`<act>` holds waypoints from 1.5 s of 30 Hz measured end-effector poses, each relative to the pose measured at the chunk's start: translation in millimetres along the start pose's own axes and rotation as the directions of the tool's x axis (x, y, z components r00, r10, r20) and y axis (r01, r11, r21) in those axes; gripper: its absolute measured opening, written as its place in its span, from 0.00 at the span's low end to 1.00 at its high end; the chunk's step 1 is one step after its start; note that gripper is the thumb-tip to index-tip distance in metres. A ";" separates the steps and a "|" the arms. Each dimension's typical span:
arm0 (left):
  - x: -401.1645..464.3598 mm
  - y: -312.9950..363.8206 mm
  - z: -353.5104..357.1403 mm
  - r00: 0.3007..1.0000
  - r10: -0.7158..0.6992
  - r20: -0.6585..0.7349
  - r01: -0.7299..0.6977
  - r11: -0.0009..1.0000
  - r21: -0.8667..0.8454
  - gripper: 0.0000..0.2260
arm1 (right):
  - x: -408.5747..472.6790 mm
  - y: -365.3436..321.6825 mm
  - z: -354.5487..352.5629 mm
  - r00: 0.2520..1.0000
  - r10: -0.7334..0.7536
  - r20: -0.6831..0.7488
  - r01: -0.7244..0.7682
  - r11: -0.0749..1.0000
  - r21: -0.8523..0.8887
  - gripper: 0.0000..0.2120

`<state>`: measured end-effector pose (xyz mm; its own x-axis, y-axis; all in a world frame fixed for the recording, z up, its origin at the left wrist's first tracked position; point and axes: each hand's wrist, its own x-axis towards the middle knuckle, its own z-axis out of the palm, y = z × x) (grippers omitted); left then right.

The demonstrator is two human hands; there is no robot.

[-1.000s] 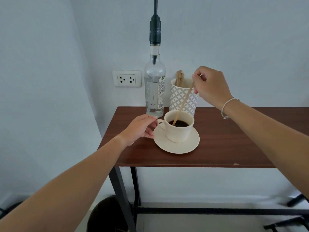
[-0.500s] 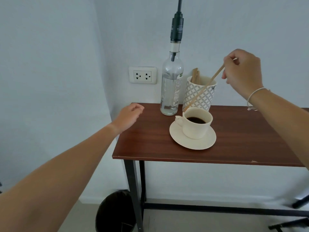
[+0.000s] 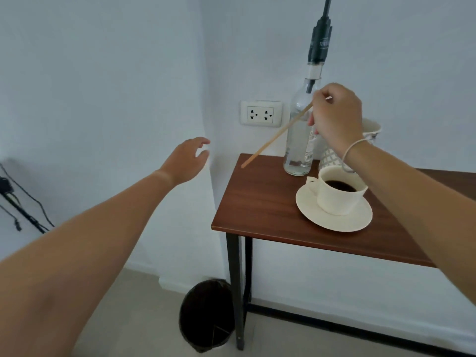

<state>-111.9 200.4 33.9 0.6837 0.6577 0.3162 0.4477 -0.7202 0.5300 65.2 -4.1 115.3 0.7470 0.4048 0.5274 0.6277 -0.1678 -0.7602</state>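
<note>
No text reads clearly. Pale lettering on the black fitting (image 3: 320, 45) above the glass bottle (image 3: 298, 140), far on the table (image 3: 257, 202), is too blurred to spell. The bottle's label (image 3: 309, 153) has print too small to read.

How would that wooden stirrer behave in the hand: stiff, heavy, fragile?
Probably stiff: the stirrer runs straight though the right hand pinches only its top end. Likely very light, since a fingertip pinch carries it. Being so thin, it might snap if bent.
</note>
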 end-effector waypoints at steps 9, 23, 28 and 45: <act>29.7 -46.1 -19.2 0.986 0.167 0.029 -0.169 0.969 0.182 0.19 | -35.6 -8.6 76.7 0.994 -0.029 0.107 0.037 0.997 -0.070 0.10; 109.1 -140.3 -35.9 0.698 0.668 0.256 -0.692 0.539 0.481 0.24 | -101.6 -12.9 219.0 0.986 0.152 0.067 -0.101 0.868 -0.485 0.10; 124.7 -148.7 -25.7 0.605 0.721 0.337 -0.759 0.395 0.518 0.25 | -124.7 -2.3 241.0 0.966 0.210 0.152 -0.082 0.802 -0.592 0.11; 131.8 -158.6 -10.3 0.608 0.713 0.348 -0.716 0.304 0.628 0.30 | -175.4 67.3 302.8 0.873 0.402 0.276 -0.071 0.664 -0.744 0.14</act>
<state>-98.7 403.5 -0.4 0.9359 -0.1904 0.2964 0.0086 -0.8288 -0.5595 -90.0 185.9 -143.2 0.8441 0.5339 0.0499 0.5272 -0.8091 -0.2597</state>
